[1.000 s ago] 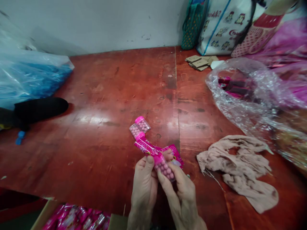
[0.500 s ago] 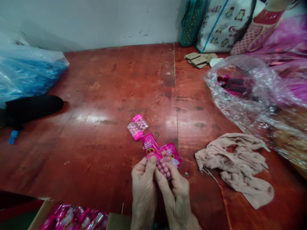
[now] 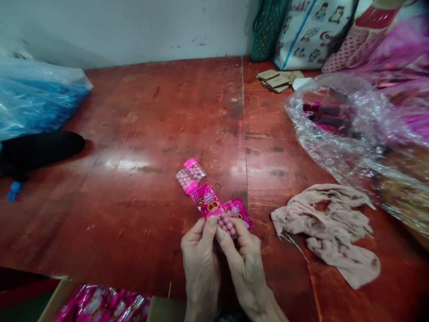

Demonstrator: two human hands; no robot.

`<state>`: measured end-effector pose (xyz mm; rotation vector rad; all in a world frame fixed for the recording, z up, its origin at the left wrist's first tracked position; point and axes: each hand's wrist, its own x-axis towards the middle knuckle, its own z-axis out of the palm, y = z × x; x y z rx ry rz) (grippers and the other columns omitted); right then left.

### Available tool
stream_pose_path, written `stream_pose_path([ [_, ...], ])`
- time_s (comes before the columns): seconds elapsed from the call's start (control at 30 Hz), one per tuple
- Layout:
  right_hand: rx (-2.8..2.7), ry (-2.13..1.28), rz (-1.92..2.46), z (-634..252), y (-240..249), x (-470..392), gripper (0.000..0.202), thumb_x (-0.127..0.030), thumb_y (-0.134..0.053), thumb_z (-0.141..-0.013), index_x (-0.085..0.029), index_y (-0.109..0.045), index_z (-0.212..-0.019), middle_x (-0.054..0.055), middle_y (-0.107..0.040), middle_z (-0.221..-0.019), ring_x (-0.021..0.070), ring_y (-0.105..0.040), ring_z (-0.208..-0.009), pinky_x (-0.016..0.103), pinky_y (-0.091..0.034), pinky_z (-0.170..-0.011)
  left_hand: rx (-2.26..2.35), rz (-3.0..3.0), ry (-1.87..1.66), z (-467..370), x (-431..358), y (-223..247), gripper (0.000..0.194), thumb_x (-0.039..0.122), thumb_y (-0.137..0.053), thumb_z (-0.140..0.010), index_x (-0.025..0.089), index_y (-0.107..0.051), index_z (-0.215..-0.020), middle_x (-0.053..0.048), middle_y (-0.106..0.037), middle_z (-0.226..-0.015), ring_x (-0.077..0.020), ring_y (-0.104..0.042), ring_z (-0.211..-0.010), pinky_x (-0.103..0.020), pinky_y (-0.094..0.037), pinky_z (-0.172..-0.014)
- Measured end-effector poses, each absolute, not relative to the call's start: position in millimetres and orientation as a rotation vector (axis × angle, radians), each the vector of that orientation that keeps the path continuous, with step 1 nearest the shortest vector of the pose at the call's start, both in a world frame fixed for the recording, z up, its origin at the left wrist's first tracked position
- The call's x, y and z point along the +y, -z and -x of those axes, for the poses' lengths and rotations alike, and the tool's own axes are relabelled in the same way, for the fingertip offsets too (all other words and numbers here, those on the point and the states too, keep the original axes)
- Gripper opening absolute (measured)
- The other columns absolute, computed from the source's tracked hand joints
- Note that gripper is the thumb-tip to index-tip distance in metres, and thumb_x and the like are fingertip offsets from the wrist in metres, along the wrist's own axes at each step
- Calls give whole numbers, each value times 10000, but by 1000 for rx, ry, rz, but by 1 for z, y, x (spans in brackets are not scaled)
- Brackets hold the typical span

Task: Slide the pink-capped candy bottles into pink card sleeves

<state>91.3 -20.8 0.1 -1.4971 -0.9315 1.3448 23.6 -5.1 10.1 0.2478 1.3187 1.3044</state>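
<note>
Pinching candy container [image 3: 227, 225] and pink label [image 3: 207, 201] between both hands.
Left hand [image 3: 200, 256] closed on label, right hand [image 3: 246, 259] on container.

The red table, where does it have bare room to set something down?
Widest: the table between the blue bag, the wall and two small bottles. Another: between the black thing, the left hand and the box. Crowded: where that hand and the right hand hold another bottle, and the right side, with cloth and clear plastic.
</note>
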Motion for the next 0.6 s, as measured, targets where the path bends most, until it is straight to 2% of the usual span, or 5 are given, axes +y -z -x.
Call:
stream_pose_path([
  [0.1,-926,-1533,1307,-95,3,-20,179,-335,-556,-817,-169,-605,-865,-13,-550,-684,112,-479,-590,203,-397,-530,1295,-234,-1266,-17,-1,-13,186,300,-699,-681,117,-667,-675,26,-530,-514,-45,-431,-424,-134,-339,-365],
  [0.2,-907,-1633,1184,-97,4,-21,134,-296,-554,-824,-169,-583,-795,-25,-536,-649,102,-472,-590,195,-382,-541,1321,-255,-1183,-13,2,-16,223,331,-695,-679,110,-664,-690,34,-505,-475,-30,-343,-347,-139,-244,-293],
  [0.3,-836,-1605,1177,-99,2,-20,238,-339,-531,-851,-168,-534,-685,-37,-488,-587,85,-438,-554,186,-341,-511,1318,-300,-1170,-19,-1,-16,219,320,-725,-647,115,-653,-662,46,-493,-435,-8,-300,-328,-129,-235,-319],
  [0.43,-717,-1679,1113,-104,1,-14,292,-381,-540,-842,-159,-527,-652,-54,-446,-490,66,-365,-453,186,-273,-439,1302,-338,-1158,-28,-12,-14,192,317,-690,-693,131,-659,-727,73,-400,-365,-37,-350,-375,-153,-329,-421],
  [0.6,-741,-1840,1032,-99,3,-13,496,-431,-491,-849,-159,-512,-435,-17,-468,-370,72,-383,-361,206,-283,-413,1327,-331,-1105,-27,-22,-13,284,379,-643,-725,132,-583,-599,86,-310,-337,-30,-245,-366,-158,-260,-399],
])
